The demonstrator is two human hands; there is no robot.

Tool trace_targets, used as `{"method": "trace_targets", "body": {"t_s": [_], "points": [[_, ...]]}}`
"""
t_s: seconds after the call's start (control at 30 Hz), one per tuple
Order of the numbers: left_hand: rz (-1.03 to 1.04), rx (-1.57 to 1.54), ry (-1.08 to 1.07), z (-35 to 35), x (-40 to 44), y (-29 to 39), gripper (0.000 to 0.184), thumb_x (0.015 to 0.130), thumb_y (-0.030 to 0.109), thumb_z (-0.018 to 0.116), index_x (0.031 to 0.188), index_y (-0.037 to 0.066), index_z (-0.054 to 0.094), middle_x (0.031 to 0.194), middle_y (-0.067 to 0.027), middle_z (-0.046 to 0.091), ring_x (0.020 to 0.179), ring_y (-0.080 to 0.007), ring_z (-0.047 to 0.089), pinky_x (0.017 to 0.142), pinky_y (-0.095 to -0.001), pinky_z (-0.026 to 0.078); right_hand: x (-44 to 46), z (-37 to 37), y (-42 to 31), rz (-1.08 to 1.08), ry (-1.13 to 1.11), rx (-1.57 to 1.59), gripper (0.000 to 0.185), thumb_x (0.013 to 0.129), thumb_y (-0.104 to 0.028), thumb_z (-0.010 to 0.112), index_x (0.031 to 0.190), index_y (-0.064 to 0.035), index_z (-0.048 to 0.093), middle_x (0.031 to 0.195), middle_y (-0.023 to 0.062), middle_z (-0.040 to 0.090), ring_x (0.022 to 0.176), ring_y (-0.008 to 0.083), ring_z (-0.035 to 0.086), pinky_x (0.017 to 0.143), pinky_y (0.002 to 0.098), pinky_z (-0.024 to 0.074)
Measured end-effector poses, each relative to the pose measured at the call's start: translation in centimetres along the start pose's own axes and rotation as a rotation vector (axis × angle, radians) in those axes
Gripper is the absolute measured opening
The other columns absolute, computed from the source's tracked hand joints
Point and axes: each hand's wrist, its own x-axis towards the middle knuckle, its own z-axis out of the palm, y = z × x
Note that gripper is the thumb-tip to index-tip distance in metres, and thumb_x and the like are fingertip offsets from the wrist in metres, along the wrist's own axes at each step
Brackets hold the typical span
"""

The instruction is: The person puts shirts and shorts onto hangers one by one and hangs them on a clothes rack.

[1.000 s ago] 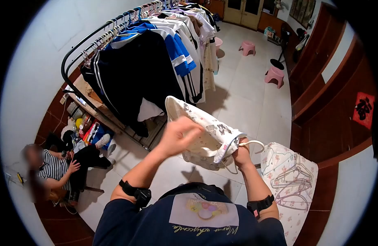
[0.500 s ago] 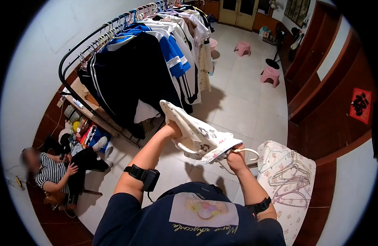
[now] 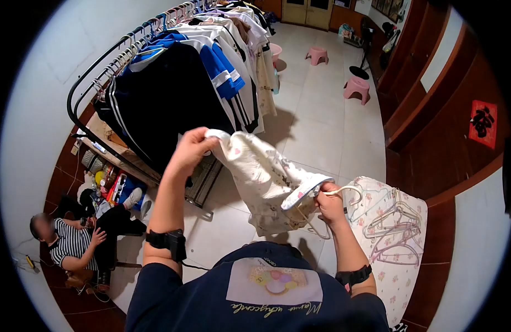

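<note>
A white garment with a small cartoon print hangs stretched between my two hands in front of my chest. My left hand is closed on its pale edge at the upper left, thumb and fingers pinching the cloth. At the other end, my right hand grips a light clothes hanger just below its hook, close to the garment's light-blue-trimmed edge. Part of the hanger's lower frame shows under the cloth; the rest is hidden by the garment and my fingers.
A black clothes rack full of hung clothes stands ahead left. To my right, several hangers lie on a flower-patterned cover. A person sits at the left. Two pink stools stand farther off.
My left hand, earlier partly inside the garment, is now out and pinches its edge farther up and left. The cloth hangs lower and wider, showing more of the hanger. My view has shifted slightly.
</note>
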Motion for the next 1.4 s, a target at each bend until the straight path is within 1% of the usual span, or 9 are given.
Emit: {"method": "trace_targets", "body": {"t_s": [0.1,0.17,0.23,0.4,0.77,0.93,1.17,1.33,1.4], "points": [[-0.042,0.252,0.199,-1.2,0.9,-0.3,0.021,0.086,0.014,0.067,0.102,0.001,0.063,0.094,-0.0054,0.065,0.088,-0.0168,0.059,0.083,-0.0332,0.046,0.0,0.7,-1.0,0.027,-0.076,-0.078,0.014,0.09,-0.014,0.065,0.092,-0.0014,0.07,0.072,-0.0021,0.062,0.057,0.0031,0.048,0.051,0.0202,0.0378],[0.475,0.999,0.525,0.7,-0.1,-0.5,0.034,0.083,0.016,0.069,0.111,0.0,0.058,0.113,-0.0138,0.059,0.105,-0.0281,0.055,0.092,-0.0376,0.043,0.3,1.3,-1.4,0.011,-0.114,-0.043,0.01,0.091,-0.009,0.063,0.094,-0.0005,0.068,0.07,-0.0019,0.059,0.056,0.0039,0.046,0.05,0.0195,0.0361],[0.586,1.011,0.562,2.6,-0.9,1.3,0.046,0.081,0.02,0.072,0.121,0.003,0.056,0.123,-0.0138,0.055,0.115,-0.0331,0.049,0.1,-0.0422,0.037,1.2,2.6,-2.5,0.044,-0.115,-0.076,0.011,0.091,-0.01,0.064,0.095,-0.0007,0.068,0.071,-0.0019,0.059,0.057,0.0042,0.047,0.051,0.0196,0.0364],[0.776,1.196,-0.12,10.1,-3.7,1.2,0.047,0.081,0.051,0.065,0.1,0.008,0.063,0.091,-0.0069,0.058,0.093,-0.0248,0.054,0.084,-0.0392,0.038,1.4,4.2,-3.5,0.004,-0.087,-0.095,0.013,0.087,-0.011,0.067,0.094,0.0002,0.068,0.072,-0.0014,0.062,0.059,0.0035,0.051,0.052,0.0203,0.0396],[0.697,0.75,-0.286,15.7,-2.7,0.4,0.04,0.072,0.04,0.078,0.098,0.013,0.066,0.077,-0.0064,0.064,0.069,-0.0287,0.065,0.059,-0.0382,0.049,1.7,4.7,-3.3,-0.172,0.038,-0.039,0.013,0.082,-0.002,0.064,0.09,-0.0026,0.055,0.077,-0.0009,0.057,0.067,0.0057,0.057,0.058,0.0223,0.0463],[0.529,0.619,-0.226,13.6,-0.5,1.8,0.026,0.078,0.027,0.077,0.095,0.007,0.072,0.082,-0.0102,0.066,0.067,-0.0272,0.065,0.061,-0.0357,0.051,0.8,2.2,-4.0,-0.654,0.26,-0.402,0.011,0.08,-0.005,0.068,0.086,-0.0027,0.06,0.083,0.0067,0.065,0.071,0.0121,0.062,0.065,0.0242,0.0485],[0.525,0.387,-0.126,10.7,-0.4,5.3,0.019,0.082,0.016,0.075,0.095,0.002,0.072,0.072,-0.0057,0.065,0.059,-0.01,0.055,0.054,-0.026,0.044,-1.0,0.4,0.1,-0.453,-0.068,-0.612,0.005,0.079,-0.005,0.069,0.08,-0.0016,0.065,0.073,0.0063,0.066,0.062,0.0175,0.063,0.059,0.0284,0.0503],[0.595,0.316,-0.22,10.1,-2.3,8.1,0.02,0.087,0.018,0.072,0.096,0.0,0.071,0.078,0.0003,0.061,0.067,-0.0058,0.05,0.06,-0.0205,0.039,1.7,1.2,1.2,-0.372,0.225,-0.726,0.016,0.072,-0.011,0.078,0.085,-0.0068,0.069,0.124,0.0144,0.055,0.116,0.0291,0.052,0.096,0.0391,0.0437],[0.601,0.262,-0.246,9.5,-2.6,8.1,0.02,0.087,0.018,0.072,0.096,0.0,0.07,0.08,-0.0003,0.061,0.068,-0.0058,0.051,0.06,-0.0205,0.039,2.5,1.5,1.4,-0.485,0.187,-0.766,0.016,0.072,-0.008,0.076,0.086,-0.0078,0.068,0.123,0.016,0.056,0.117,0.0315,0.052,0.095,0.0405,0.0439]]}}
